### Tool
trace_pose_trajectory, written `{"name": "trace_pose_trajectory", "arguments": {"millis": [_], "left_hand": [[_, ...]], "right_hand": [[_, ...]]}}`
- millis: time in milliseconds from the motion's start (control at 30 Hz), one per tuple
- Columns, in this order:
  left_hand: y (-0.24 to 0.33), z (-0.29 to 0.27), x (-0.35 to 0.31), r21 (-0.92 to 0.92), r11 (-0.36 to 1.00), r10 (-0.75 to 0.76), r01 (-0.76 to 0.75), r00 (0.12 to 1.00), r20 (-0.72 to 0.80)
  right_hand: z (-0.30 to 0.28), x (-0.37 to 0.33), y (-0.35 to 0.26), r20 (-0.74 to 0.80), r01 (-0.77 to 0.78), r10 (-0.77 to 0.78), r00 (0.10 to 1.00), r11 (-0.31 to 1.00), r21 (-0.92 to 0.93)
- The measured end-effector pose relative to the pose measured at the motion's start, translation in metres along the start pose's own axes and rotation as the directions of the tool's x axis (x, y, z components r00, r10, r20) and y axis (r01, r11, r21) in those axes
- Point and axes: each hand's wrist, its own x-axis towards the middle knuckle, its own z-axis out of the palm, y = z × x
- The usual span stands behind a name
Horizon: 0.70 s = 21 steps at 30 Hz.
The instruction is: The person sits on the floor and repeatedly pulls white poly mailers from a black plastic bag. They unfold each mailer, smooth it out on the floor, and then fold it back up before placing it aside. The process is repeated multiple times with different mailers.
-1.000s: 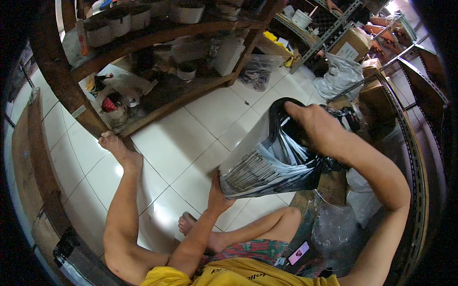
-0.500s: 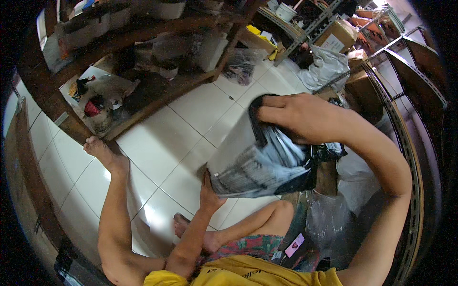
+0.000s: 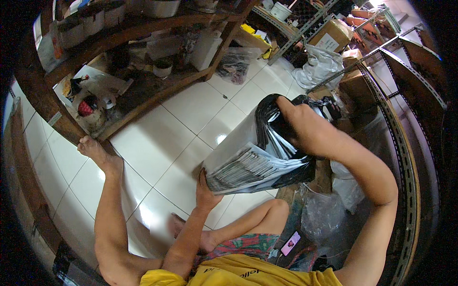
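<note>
A thick bundle of folded plastic bags (image 3: 245, 167), white to grey outside with black edges, is held up tilted in front of me. Its many thin layers fan out along the side toward me. My left hand (image 3: 208, 194) grips the lower left corner, with its fingers partly hidden behind the bundle. At the upper right, my right hand (image 3: 301, 126) is closed over the black edge, its fingertips tucked among the layers and out of sight.
A wooden shelf unit (image 3: 157, 102) with tubs stands at the far left. Metal racks (image 3: 405, 157) line the right side. Clear plastic bags (image 3: 324, 214) and a phone (image 3: 290, 243) lie by my right side. Cardboard boxes (image 3: 334, 35) and a white sack (image 3: 317, 66) are farther back.
The blurred bundle now appears sharp, its layers more distinct. My right hand has turned, with its fingers deeper behind the black edge. My left hand keeps its hold on the corner.
</note>
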Motion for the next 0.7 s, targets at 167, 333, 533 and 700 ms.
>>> {"name": "trace_pose_trajectory", "arguments": {"millis": [167, 333, 533, 700], "left_hand": [[0.006, -0.001, -0.001, 0.063, 0.998, 0.028, -0.028, 1.000, -0.003], [0.003, 0.001, 0.000, 0.026, 1.000, 0.016, -0.016, 1.000, -0.026], [0.007, -0.001, 0.002, 0.084, 0.995, 0.052, -0.049, 0.998, -0.034], [0.003, 0.005, 0.001, 0.024, 0.997, 0.076, -0.075, 0.995, -0.061]], "right_hand": [[0.000, 0.008, 0.005, 0.016, 0.152, -0.153, 0.988, 0.985, 0.078], [-0.007, 0.016, -0.006, 0.025, 0.306, -0.314, 0.949, 0.936, 0.172], [-0.028, 0.016, -0.010, 0.076, 0.500, -0.498, 0.864, 0.866, 0.000], [-0.022, 0.023, -0.005, 0.100, 0.415, -0.416, 0.904, 0.909, 0.038]]}}
